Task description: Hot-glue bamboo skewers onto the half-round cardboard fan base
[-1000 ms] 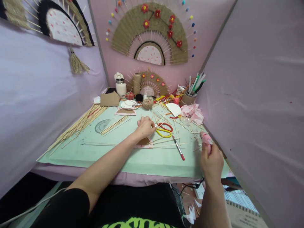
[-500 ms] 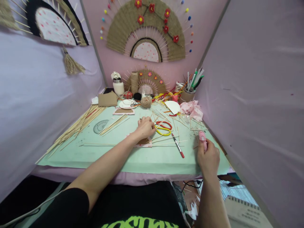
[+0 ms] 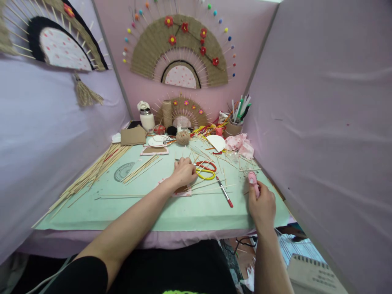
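Note:
My right hand (image 3: 263, 204) is closed around a pink glue gun (image 3: 252, 179) at the right side of the table. Near the middle, my left hand (image 3: 184, 173) is bent down with curled fingers, and whatever they hold is hidden beneath it. Partly under that hand lies a cardboard half-circle with pink cloth edging (image 3: 185, 191), with thin wooden sticks (image 3: 211, 184) running out from it. Scissors with red and yellow handles (image 3: 206, 174) lie just right of the left hand. A red-capped marker (image 3: 225, 192) rests between the two hands.
A long pile of sticks (image 3: 82, 175) covers the left, with a smaller bundle (image 3: 142, 169) nearer. Behind stand a twine ball (image 3: 183, 138), a white bottle (image 3: 147, 118), a cardboard piece (image 3: 133, 135), pink cloth (image 3: 240, 145) and a jar of tools (image 3: 233, 128). Fans (image 3: 183, 49) hang behind.
The camera view has shifted, so everything sits slightly left and lower. Both hands keep nearly the same places over the table, the right still holding the glue gun.

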A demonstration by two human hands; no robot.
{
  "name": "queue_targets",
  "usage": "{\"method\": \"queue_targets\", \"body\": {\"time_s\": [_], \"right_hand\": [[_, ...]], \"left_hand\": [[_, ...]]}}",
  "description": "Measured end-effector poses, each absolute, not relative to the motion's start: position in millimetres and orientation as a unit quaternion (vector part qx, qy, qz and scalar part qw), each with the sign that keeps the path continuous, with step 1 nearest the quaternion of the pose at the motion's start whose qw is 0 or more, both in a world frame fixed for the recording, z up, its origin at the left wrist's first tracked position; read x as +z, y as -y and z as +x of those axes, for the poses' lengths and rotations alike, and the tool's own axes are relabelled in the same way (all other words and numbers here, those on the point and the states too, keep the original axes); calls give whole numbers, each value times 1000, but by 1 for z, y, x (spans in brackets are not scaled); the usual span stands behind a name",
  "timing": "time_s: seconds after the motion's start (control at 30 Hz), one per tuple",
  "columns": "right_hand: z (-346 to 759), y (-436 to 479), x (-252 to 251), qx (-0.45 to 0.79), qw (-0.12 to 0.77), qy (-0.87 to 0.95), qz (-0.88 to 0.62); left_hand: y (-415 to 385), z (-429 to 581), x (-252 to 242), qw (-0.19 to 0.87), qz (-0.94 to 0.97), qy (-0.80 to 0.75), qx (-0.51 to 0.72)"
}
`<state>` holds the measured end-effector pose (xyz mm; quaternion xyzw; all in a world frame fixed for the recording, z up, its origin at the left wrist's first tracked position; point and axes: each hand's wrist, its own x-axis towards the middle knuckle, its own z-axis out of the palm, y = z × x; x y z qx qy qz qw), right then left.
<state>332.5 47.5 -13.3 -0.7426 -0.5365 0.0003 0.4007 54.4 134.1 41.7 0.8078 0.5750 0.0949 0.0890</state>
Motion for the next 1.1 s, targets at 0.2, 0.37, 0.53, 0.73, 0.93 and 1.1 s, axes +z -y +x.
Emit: {"method": "queue_targets", "body": {"time_s": [0.2, 0.37, 0.53, 0.73, 0.93, 1.1], "right_hand": [[333, -47, -15, -2, 406, 542, -736], [332, -48, -15, 7, 399, 535, -745], [332, -48, -15, 9, 397, 534, -746], [330, -47, -13, 17, 397, 532, -748], [330, -47, -14, 21, 392, 531, -751], [330, -47, -13, 24, 394, 526, -753]], "left_hand": [[-133, 55, 41, 92, 813, -567, 92], [-134, 55, 41, 94, 811, -570, 91], [-133, 55, 41, 97, 807, -573, 99], [-132, 54, 43, 102, 806, -573, 108], [-132, 54, 45, 110, 809, -568, 104], [-133, 55, 43, 109, 807, -572, 103]]}}
